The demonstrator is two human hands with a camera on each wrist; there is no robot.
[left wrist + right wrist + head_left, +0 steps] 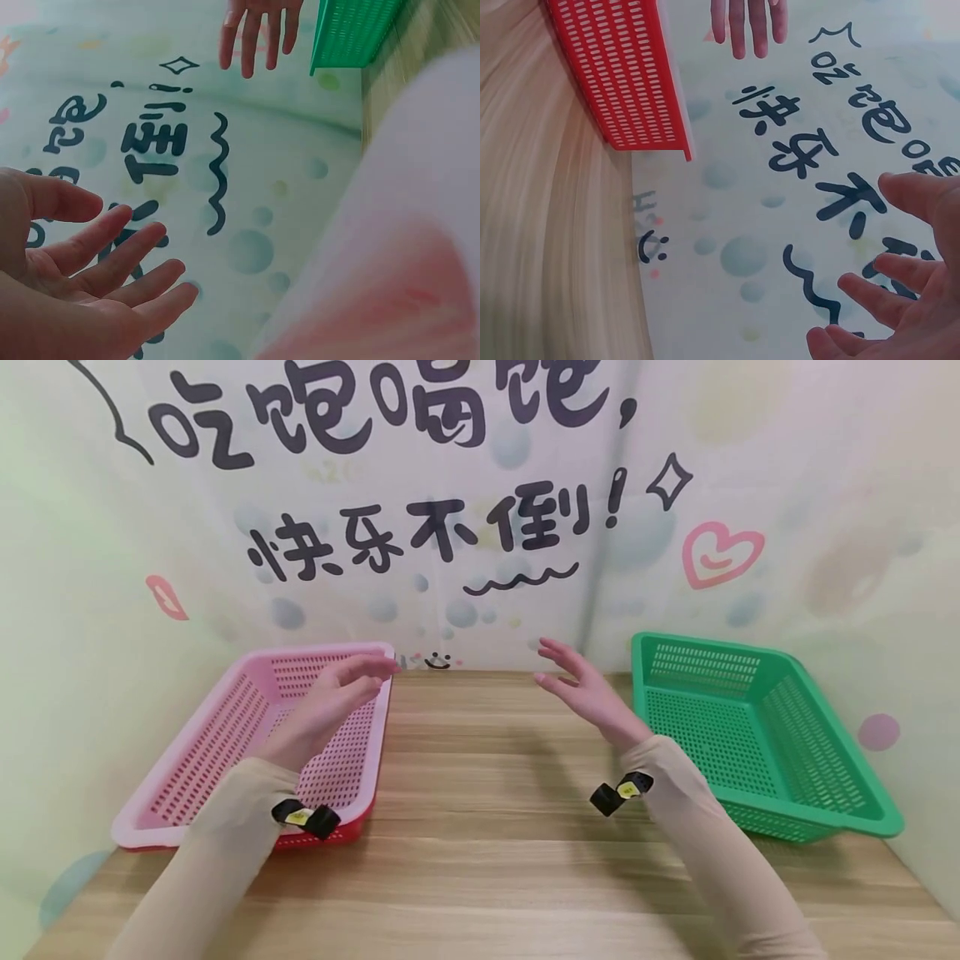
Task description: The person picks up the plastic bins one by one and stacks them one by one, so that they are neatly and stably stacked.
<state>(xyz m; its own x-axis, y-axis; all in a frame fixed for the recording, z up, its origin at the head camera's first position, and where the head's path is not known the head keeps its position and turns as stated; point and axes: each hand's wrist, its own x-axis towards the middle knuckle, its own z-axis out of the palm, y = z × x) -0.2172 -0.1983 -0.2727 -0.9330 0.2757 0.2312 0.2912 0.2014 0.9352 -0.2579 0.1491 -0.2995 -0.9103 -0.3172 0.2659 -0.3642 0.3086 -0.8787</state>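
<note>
My left hand hovers over the right part of a pink basket, its fingers loosely bent and holding nothing. In the left wrist view the fingers are spread apart. My right hand is raised above the table, just left of a green basket, also with nothing in it. The right wrist view shows its thumb and fingers apart. Both hands face each other across the middle of the table.
A wood-grain table lies under both baskets. Beneath the pink basket's rim, red slatted sides show in the right wrist view. Behind stands a pale wall cloth with dark lettering, coloured bubbles and a pink heart.
</note>
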